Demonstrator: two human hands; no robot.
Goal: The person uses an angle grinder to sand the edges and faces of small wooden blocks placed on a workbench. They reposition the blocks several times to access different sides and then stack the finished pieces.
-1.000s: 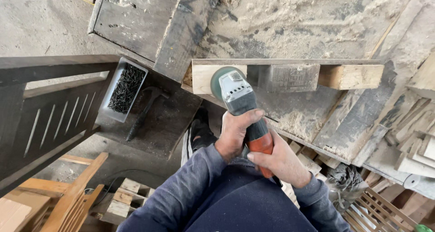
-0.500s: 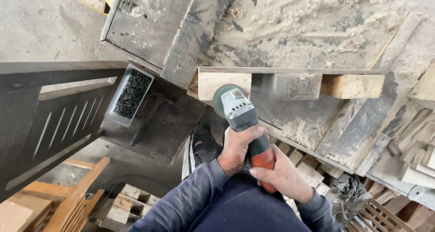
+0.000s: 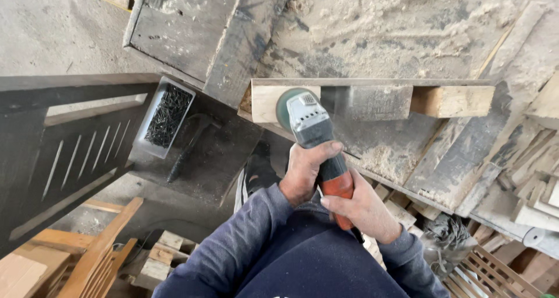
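Here, from the head camera, I look straight down on both hands wrapped around an angle grinder [image 3: 311, 136]. The left hand [image 3: 305, 171] is clenched around the grey body just behind the head, thumb across the top. The right hand [image 3: 362, 210] is clenched around the orange rear grip, closer to my body. So the left hand is the nearer of the two to the working end.

The tool's long axis runs away from me, tilted slightly to the left, from the orange grip up to the round disc guard [image 3: 286, 106]. That guard sits against the pale end of a wooden board [image 3: 372, 101], which lies crosswise to the tool, its length running left to right. From the fingers, the board is directly ahead, past the grinder's head. Whether the disc is actually touching the wood I cannot tell, since the head hides the contact.

The board rests on a dusty workbench [image 3: 407, 36] thick with sawdust. To the left, a tray of dark nails [image 3: 167, 116] sits beside a hammer [image 3: 189, 146] on a dark slab. Further left stands a dark slatted panel [image 3: 70, 146]. Offcuts of wood [image 3: 535, 176] pile up on the right, and pale wooden frames [image 3: 99, 257] lie on the floor at lower left.
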